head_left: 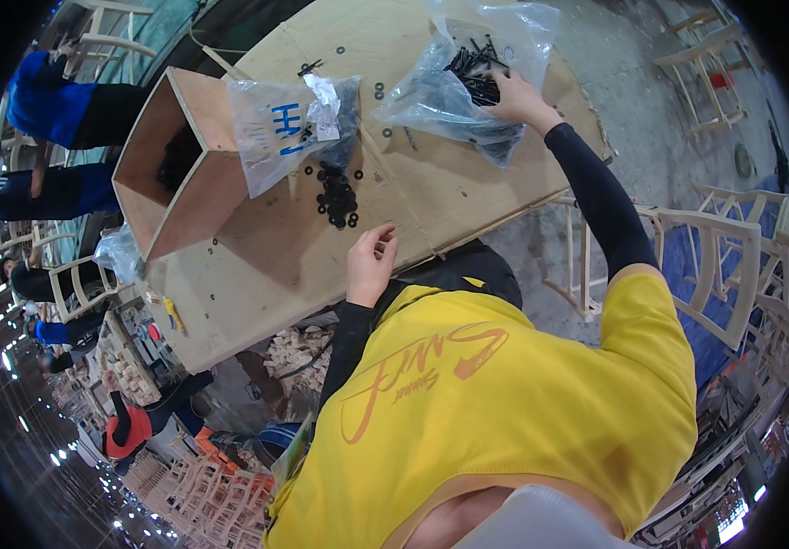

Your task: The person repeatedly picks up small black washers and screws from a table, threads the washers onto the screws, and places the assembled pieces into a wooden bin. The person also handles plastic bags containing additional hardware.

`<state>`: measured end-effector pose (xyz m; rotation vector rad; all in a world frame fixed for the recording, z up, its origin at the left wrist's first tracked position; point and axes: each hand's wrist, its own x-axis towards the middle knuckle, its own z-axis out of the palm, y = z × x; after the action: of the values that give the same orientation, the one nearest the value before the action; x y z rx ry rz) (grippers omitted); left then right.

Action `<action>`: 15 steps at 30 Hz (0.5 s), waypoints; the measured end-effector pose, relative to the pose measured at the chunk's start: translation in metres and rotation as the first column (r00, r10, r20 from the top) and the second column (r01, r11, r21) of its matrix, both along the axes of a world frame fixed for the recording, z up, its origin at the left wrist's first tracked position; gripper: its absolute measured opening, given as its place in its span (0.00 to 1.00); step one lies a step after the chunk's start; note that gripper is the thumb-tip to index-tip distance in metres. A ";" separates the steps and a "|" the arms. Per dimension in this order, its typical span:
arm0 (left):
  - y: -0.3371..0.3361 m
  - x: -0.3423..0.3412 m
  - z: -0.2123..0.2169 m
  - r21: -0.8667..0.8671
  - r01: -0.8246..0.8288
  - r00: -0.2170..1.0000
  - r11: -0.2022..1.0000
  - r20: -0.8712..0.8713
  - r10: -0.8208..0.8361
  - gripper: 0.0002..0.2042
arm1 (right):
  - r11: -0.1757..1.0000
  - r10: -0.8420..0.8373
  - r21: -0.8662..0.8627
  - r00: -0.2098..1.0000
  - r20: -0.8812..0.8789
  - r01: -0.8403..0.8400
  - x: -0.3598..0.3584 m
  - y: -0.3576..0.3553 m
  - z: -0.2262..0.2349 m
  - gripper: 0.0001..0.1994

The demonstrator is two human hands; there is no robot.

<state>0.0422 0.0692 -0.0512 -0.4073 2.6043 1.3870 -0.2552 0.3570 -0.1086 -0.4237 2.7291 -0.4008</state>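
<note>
Inside clear bag point(417, 99), black bolts point(473, 75), right hand point(515, 97) on them

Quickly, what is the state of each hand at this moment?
Left hand: half open, loosely curled, nothing seen in it, near the black washers.
Right hand: at the black bolts in the clear bag; its grip cannot be told.

Plywood bin point(198, 203): reddish tan. Tabletop point(257, 284) beneath bin: paler tan. Bag point(264, 169) just right of bin: cloudy clear, blue marker strokes point(286, 119), white label point(324, 102). Washers point(338, 197) right of bin: black. Bolts point(474, 80) farther right of bin: black. T-shirt point(513, 403) lower right of bin: yellow, orange print point(484, 353).
</note>
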 end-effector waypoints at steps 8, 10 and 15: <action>0.008 -0.012 0.002 -0.023 0.070 0.997 0.997 0.029 -0.070 0.12 | 0.987 0.029 0.160 0.998 -0.051 -0.021 0.015 -0.010 -0.002 0.43; 0.010 -0.016 0.003 -0.025 0.087 0.996 0.996 0.025 -0.086 0.12 | 0.991 -0.028 0.126 0.994 -0.104 0.041 0.018 -0.017 -0.001 0.43; 0.014 -0.022 0.005 -0.036 0.107 0.994 0.994 0.008 -0.107 0.12 | 0.986 -0.112 0.102 0.980 -0.162 0.130 0.032 -0.025 0.005 0.45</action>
<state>0.0204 0.0835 -0.0462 -0.2722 2.6080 1.3043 -0.2236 0.3316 -0.1039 -0.2697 2.9225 -0.2530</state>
